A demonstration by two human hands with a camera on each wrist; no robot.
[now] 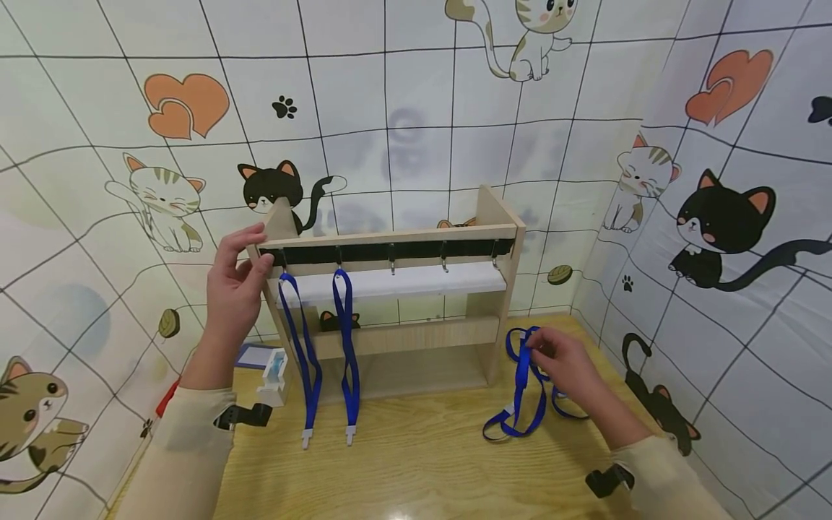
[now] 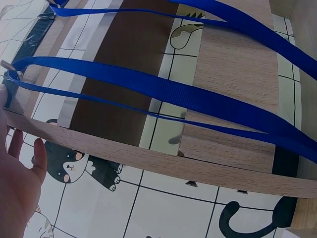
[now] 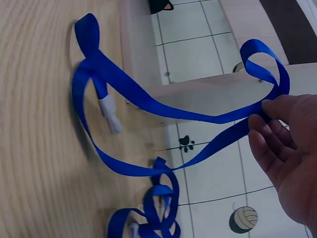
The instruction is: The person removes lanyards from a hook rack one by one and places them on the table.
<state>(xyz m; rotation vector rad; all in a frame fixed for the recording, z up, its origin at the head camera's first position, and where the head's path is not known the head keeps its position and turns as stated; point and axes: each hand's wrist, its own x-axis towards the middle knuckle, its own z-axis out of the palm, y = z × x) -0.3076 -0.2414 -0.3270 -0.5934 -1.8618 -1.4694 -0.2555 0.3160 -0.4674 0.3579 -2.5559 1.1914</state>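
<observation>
My right hand (image 1: 565, 359) pinches a blue lanyard (image 3: 148, 101) between thumb and fingers, with its white clip (image 3: 110, 113) low over the table. Behind it, more blue lanyard strap (image 3: 163, 196) lies bunched on the tabletop. With fingers at the top left corner, my left hand (image 1: 239, 278) touches the wooden rack (image 1: 403, 336). Two blue lanyards, a left one (image 1: 310, 368) and a right one (image 1: 349, 347), hang from the rack's two leftmost hooks, clips downward. Farther right, the hooks (image 1: 392, 258) on the black strip carry nothing.
Left of the rack, a small white holder (image 1: 274, 375) and a blue-edged card (image 1: 255, 356) sit on the wooden table (image 1: 416, 462). A cat-patterned wall covering (image 1: 416, 159) stands close behind and along both sides.
</observation>
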